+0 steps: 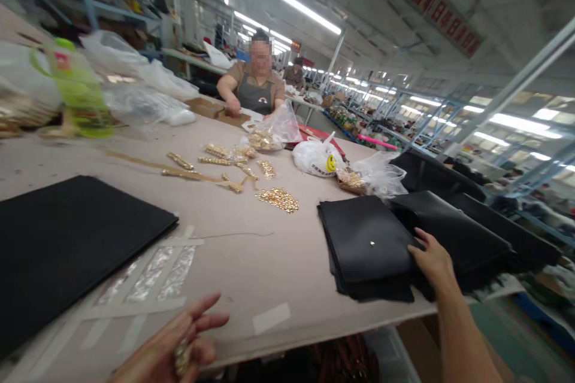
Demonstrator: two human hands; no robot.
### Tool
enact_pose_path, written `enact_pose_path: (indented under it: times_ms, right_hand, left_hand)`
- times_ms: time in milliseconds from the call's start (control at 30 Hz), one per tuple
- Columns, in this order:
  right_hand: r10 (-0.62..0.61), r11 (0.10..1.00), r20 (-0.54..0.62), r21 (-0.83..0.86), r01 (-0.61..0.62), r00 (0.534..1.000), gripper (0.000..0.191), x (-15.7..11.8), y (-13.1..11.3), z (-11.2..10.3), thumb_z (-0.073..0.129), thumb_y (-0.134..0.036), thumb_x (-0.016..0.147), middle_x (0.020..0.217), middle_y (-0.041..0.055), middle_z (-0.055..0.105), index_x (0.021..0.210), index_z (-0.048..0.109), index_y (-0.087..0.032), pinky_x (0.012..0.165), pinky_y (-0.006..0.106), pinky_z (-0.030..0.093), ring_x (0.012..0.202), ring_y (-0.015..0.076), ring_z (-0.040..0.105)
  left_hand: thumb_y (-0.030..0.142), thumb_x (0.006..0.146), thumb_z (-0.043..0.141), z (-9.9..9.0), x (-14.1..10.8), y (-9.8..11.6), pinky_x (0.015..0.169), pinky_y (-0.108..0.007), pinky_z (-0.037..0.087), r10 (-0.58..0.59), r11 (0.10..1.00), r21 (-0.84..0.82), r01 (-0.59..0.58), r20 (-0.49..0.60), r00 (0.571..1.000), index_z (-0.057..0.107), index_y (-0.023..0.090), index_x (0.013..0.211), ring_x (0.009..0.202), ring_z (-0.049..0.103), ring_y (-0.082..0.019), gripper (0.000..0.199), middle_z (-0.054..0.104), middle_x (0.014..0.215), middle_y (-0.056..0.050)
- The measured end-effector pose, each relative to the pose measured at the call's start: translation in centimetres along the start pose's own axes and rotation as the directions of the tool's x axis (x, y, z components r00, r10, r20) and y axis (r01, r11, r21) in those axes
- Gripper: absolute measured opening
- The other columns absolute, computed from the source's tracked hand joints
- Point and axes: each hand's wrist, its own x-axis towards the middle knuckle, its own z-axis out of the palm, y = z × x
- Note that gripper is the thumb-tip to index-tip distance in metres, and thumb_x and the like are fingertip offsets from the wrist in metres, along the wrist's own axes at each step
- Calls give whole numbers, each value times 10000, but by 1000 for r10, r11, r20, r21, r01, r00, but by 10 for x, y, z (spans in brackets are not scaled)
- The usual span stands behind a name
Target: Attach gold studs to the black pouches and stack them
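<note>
My left hand [186, 335] is at the table's near edge, palm turned up. Its curled lower fingers hold a small bunch of gold metal pieces [181, 358], while the upper fingers stretch out. On the right, my right hand [433, 257] has its thumb and fingers at the side edge of a black leather panel [359, 233], the top one of a stack. A small gold piece [372, 243] lies on that panel. Farther back on the table is a loose pile of gold metal pieces [281, 199], with a smaller patch of gold pieces [266, 169] behind it.
Another black stack [81, 239] covers the left side. More black panels [449, 233] lie at the right. Plastic bags [314, 157], tape-like strips [202, 176] and a green bottle [81, 90] stand farther back. A co-worker [256, 84] sits across the table [242, 269].
</note>
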Motion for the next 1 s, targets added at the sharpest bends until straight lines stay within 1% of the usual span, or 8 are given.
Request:
enact_pose_path:
  times_ms: [100, 133, 233, 367, 500, 767, 867, 1000]
  right_hand:
    - [-102, 947, -52, -311, 81, 993, 629, -14, 7, 14, 570, -348, 728, 1230, 261, 611, 1290, 590, -68, 1029, 592, 360, 1196, 447, 532]
    - [-136, 938, -21, -326, 121, 991, 604, -24, 2, 23, 558, -390, 752, 1177, 230, 649, 1282, 601, -102, 1006, 564, 401, 1141, 422, 581]
    - [-265, 952, 215, -100, 291, 940, 476, -75, -33, 58, 597, -477, 772, 995, 102, 730, 1164, 671, -218, 907, 430, 512, 947, 311, 684]
    - [-620, 784, 493, 357, 508, 611, 235, -173, -108, 104, 639, -376, 831, 974, 39, 736, 1024, 708, -263, 824, 304, 539, 872, 211, 690]
    - [-763, 642, 571, 614, 458, 304, 255, -243, -163, 140, 597, -209, 880, 1007, 20, 713, 1115, 660, -284, 766, 261, 536, 834, 164, 665]
    - [-904, 384, 428, 779, 497, 28, 236, -262, -184, 186, 474, -84, 924, 887, 42, 675, 986, 656, -222, 763, 251, 498, 843, 156, 637]
    - [-917, 353, 399, 790, 501, 17, 207, -273, -193, 195, 477, -109, 918, 824, 40, 672, 931, 657, -211, 728, 260, 490, 779, 163, 637]
    - [-810, 586, 560, 786, 196, 173, 151, -291, -217, 207, 520, -219, 925, 746, 11, 681, 853, 652, -204, 666, 227, 502, 693, 142, 651]
  left_hand:
    - [494, 955, 321, 20, -18, 33, 810, -331, 537, -69, 966, -237, 102, 146, 987, 481, 205, 1360, 1005, 669, -209, 522, 631, 1281, -116]
    - [493, 962, 293, 25, -21, 43, 811, -332, 519, -76, 960, -256, 115, 160, 984, 439, 191, 1388, 1054, 648, -212, 542, 621, 1291, -124]
    - [562, 965, 146, 31, -22, 59, 817, -342, 479, -36, 975, -212, 73, 173, 984, 300, 178, 1466, 1165, 580, -216, 649, 595, 1318, -135]
    - [583, 957, 14, 27, -23, 57, 917, -410, 422, 31, 996, -90, -16, 174, 984, 181, 174, 1510, 1233, 517, -223, 708, 523, 1402, -140]
    - [624, 961, 134, 20, -27, 47, 1112, -493, 226, 112, 986, -140, -92, 141, 984, 198, 202, 1515, 1366, 377, -243, 699, 412, 1504, -119]
    - [619, 951, 300, -2, -32, 41, 1184, -403, 151, 144, 955, -267, -133, 21, 989, 295, 153, 1492, 1406, 331, -228, 715, 424, 1496, -118]
    - [617, 951, 303, -11, -36, 39, 1186, -419, 139, 154, 937, -308, -162, -50, 987, 349, 176, 1473, 1407, 328, -237, 685, 441, 1488, -99]
    - [582, 959, 336, -23, -44, 45, 1171, -426, 129, 256, 898, -307, -316, -221, 941, 413, 228, 1441, 1413, 306, -238, 603, 458, 1480, -67]
